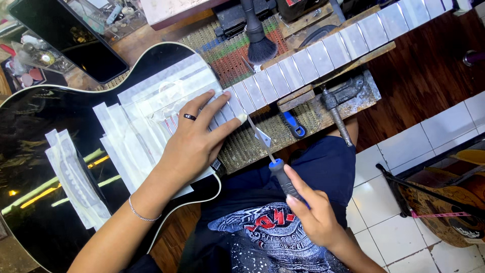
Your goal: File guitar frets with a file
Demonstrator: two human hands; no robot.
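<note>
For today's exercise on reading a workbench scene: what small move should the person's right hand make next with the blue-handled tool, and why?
Probably ease the tool tip slightly further along the edge of the taped neck, keeping it low. The right hand holds the blue-handled tool, its thin shaft angled up to the fret nearest the left hand, whose fingers press down beside that spot on the black guitar body.

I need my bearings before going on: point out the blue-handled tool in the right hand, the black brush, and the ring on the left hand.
blue-handled tool (281, 174): head view, on the dark handle just above the fingers.
black brush (261, 49): head view, on the bristle head.
ring (189, 117): head view, on the dark band around the finger.
</note>
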